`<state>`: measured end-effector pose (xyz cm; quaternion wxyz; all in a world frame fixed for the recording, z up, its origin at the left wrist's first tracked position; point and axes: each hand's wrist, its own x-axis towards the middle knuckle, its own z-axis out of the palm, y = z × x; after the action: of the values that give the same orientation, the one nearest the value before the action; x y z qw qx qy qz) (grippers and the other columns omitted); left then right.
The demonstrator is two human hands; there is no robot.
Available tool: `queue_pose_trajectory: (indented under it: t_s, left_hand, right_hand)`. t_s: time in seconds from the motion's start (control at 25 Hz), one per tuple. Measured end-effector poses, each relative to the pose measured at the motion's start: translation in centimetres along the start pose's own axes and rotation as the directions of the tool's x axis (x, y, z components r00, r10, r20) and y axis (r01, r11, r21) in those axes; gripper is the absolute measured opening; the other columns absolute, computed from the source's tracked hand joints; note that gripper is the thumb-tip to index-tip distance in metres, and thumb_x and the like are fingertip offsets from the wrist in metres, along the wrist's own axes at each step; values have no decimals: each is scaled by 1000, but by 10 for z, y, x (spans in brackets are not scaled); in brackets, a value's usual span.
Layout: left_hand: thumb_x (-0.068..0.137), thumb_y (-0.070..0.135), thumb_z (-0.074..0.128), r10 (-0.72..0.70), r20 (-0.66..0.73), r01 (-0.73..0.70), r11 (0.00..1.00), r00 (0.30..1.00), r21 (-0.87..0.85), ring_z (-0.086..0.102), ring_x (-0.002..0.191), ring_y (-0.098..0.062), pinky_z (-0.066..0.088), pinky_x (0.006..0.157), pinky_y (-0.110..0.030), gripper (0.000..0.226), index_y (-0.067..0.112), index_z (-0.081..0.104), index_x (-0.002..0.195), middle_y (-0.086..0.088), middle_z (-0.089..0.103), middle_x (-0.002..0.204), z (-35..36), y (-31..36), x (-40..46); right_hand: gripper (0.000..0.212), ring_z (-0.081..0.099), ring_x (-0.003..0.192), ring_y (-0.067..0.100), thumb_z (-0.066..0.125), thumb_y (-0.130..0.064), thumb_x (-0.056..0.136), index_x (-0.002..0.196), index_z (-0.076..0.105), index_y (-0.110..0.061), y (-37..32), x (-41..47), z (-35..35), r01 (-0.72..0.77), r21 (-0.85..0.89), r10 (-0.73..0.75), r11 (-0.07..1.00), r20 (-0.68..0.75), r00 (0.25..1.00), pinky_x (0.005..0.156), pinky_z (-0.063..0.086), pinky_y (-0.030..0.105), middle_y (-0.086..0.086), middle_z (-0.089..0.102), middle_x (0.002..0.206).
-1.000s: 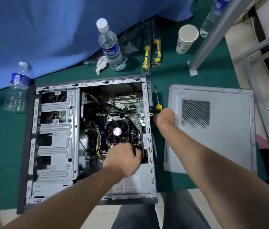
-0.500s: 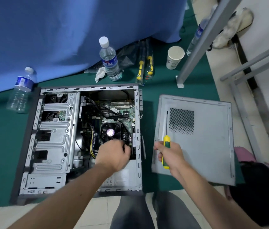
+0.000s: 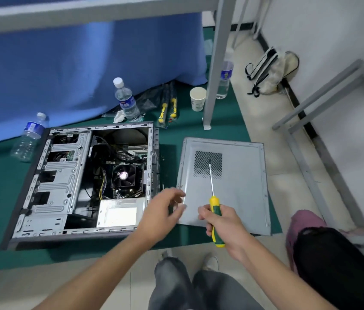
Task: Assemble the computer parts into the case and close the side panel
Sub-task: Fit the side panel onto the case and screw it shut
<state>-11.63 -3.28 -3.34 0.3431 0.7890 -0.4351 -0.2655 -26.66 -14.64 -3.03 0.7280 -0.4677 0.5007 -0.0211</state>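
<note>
The open computer case (image 3: pixel 49 182) lies on its side on a green mat, with the CPU fan (image 3: pixel 124 175), cables and the power supply (image 3: pixel 119 212) showing inside. Its grey side panel (image 3: pixel 239 193) lies flat to the right of it. My right hand (image 3: pixel 225 227) grips the yellow and green handle of a screwdriver (image 3: pixel 215 209), whose shaft points away over the panel. My left hand (image 3: pixel 165 211) hovers between the case and the panel, fingers loosely spread, holding nothing that I can see.
Two water bottles (image 3: pixel 126 101) (image 3: pixel 28 137) stand and lie behind the case by a blue cloth (image 3: pixel 76 70). Packaged screwdrivers (image 3: pixel 168 108), a paper cup (image 3: pixel 197 99) and a grey metal post (image 3: pixel 215 63) are beyond the panel. A metal frame (image 3: pixel 310 153) lies on the floor at right.
My left hand has come out of the case and moved right toward the panel. My right hand picked up the screwdriver and drew it back over the panel. The camera has tilted up.
</note>
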Motion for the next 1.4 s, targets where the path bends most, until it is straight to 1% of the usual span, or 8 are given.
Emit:
queue_pose_trajectory:
  t_s: [0.08,0.28,0.4,0.56,0.64,0.76,0.96,1.4]
  left_hand:
    - [90,14,68,-36,83,52,980,996,-194,64,83,-5,51,75,-20,20,31,64,100,14,69,89,14,24,-8]
    - [90,9,69,-30,119,67,947,992,-313,69,81,-9,54,74,-22,13,18,74,96,7,75,87,21,47,-26]
    - [88,10,72,-51,122,97,909,991,-406,70,85,-21,56,83,-37,7,14,75,93,0,75,87,17,47,-34]
    - [87,9,73,-65,106,109,861,992,-496,68,81,-18,54,77,-27,7,15,74,91,-3,74,86,9,44,-40]
    - [85,8,75,-127,41,127,813,991,-568,66,79,-13,51,73,-21,10,17,74,89,-2,74,84,0,41,-40]
    - [82,6,77,-195,-37,129,765,980,-632,67,79,-11,52,73,-19,14,20,74,85,-2,74,85,-18,35,-39]
    - [80,2,78,-205,-76,100,725,976,-681,66,75,-9,51,67,-16,14,14,73,86,-2,73,80,-34,32,-41]
    - [77,-1,78,-97,-52,45,789,994,-613,66,73,-11,52,67,-17,16,13,74,84,-4,73,79,-51,34,-38]
  right_hand:
    - [14,50,51,10,69,-22,90,88,68,-8,3,-9,-7,25,-5,-25,1000,42,999,54,48,25,-2,67,67]
    - [20,50,53,15,68,-28,92,84,69,-10,7,-29,-21,53,-25,-51,998,94,994,65,44,36,8,58,67]
    - [23,49,53,14,68,-28,92,89,68,-6,6,-40,-19,24,66,-35,998,167,985,56,45,29,8,61,72]
    - [32,47,49,14,64,-38,93,77,60,-11,-4,-52,-16,115,-63,-103,991,160,982,48,42,25,3,57,63]
    - [38,43,46,11,65,-42,90,67,52,-15,-9,-55,-22,275,-368,-254,888,105,961,47,38,23,-4,50,55]
    - [48,35,48,9,62,-49,88,58,42,-18,-11,-52,-38,397,-764,-491,508,121,863,48,29,22,-7,40,50]
    - [41,45,52,11,55,-53,88,61,42,-25,-14,-51,-49,343,-931,-543,124,226,809,46,23,17,-8,44,50]
    - [31,56,60,13,52,-48,87,71,52,-22,-19,-66,-51,253,-967,-515,27,203,833,55,44,28,-4,57,62]
